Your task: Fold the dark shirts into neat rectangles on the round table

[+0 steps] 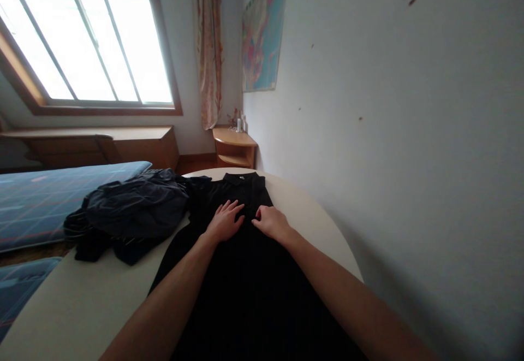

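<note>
A black garment [245,295] with a collar at its far end lies spread over the pale round table [327,235], reaching down to the bottom of the view. My left hand [224,222] rests on its upper part, fingers spread and nothing held. Just to the right, my right hand [271,222] touches the cloth with its fingers curled in; whatever they may pinch is too dark to make out. Left of the black garment is a crumpled heap of dark clothes [137,205], partly over the table's edge.
Blue plaid mattresses [53,200] lie to the left, beside the table. A wall [393,131] runs close along the right side. Beyond the table stand a small corner shelf [235,138] with small items and a long wooden desk [139,132] under the window.
</note>
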Available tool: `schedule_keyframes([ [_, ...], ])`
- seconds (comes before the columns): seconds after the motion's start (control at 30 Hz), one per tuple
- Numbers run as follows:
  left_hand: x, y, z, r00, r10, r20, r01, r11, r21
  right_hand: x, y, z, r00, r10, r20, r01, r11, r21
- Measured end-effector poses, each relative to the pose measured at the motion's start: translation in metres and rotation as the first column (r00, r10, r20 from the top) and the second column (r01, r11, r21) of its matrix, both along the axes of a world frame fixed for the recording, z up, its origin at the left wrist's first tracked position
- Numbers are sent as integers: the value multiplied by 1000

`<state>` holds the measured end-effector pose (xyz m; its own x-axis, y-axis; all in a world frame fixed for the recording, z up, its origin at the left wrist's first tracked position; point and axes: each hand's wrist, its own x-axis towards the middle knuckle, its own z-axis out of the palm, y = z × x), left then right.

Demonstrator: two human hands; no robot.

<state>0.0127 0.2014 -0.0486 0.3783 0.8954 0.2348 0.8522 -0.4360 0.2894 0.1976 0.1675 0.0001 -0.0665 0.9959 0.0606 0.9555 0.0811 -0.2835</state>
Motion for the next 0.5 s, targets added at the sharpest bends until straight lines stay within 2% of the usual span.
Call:
schedule_keyframes([
  [0.13,0,2,-2,1000,-7,1,7,1000,6,-2,-2,-1,1000,-13,11,12,1000,15],
  [0.33,-2,3,-3,999,-29,37,28,999,28,-9,-1,-2,984,2,-176,11,997,73],
  [0.5,-1,0,3,982,-164,93,148,976,162,-8,-4,-6,969,44,-241,-42,999,15],
])
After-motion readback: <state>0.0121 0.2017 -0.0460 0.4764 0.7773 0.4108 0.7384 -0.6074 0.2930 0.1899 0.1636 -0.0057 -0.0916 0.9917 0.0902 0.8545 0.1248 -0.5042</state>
